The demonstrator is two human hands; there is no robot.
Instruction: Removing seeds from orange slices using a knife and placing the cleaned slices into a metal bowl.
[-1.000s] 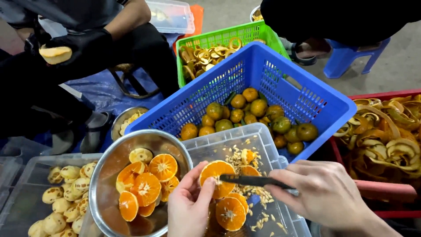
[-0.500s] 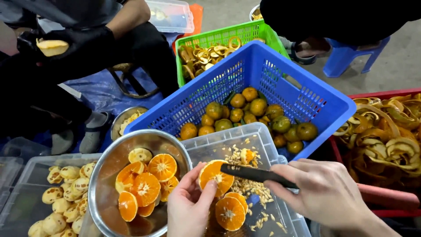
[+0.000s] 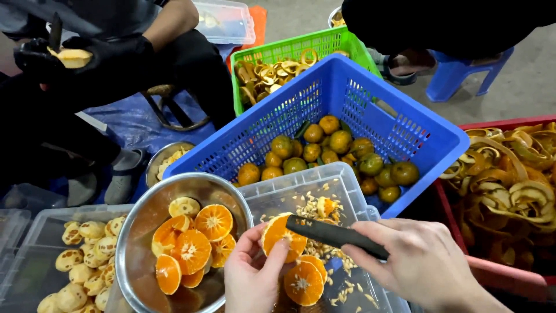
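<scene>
My left hand (image 3: pixel 252 272) is curled around a halved orange (image 3: pixel 280 236), cut face up, thumb lying across its lower edge, holding it over a clear plastic tub (image 3: pixel 315 191). My right hand (image 3: pixel 420 261) grips a dark knife (image 3: pixel 336 235) near its handle, fingers wrapped closed around it, and the blade's tip rests on the top of the orange half. In the tub below lie two more orange halves (image 3: pixel 304 281), cut side up, among a scatter of pale seeds (image 3: pixel 339 261). Just left of my left hand sits a round steel bowl (image 3: pixel 139 232) holding several cut orange halves (image 3: pixel 194 246) with bright faces. Further left, a second clear tub (image 3: pixel 35 243) holds peeled pale fruit (image 3: pixel 87 261). Behind my tub a blue plastic basket (image 3: pixel 347 93) is tilted toward me with whole green-orange citrus (image 3: pixel 327 148) in it. Behind that, a green basket (image 3: pixel 289 52) holds curls of peel. At right, a red crate (image 3: pixel 457 214) is heaped with more peel (image 3: pixel 509 174). At top left another person in black gloves (image 3: pixel 110 58) holds a peeled fruit (image 3: pixel 72 57) with a blade against it.
</scene>
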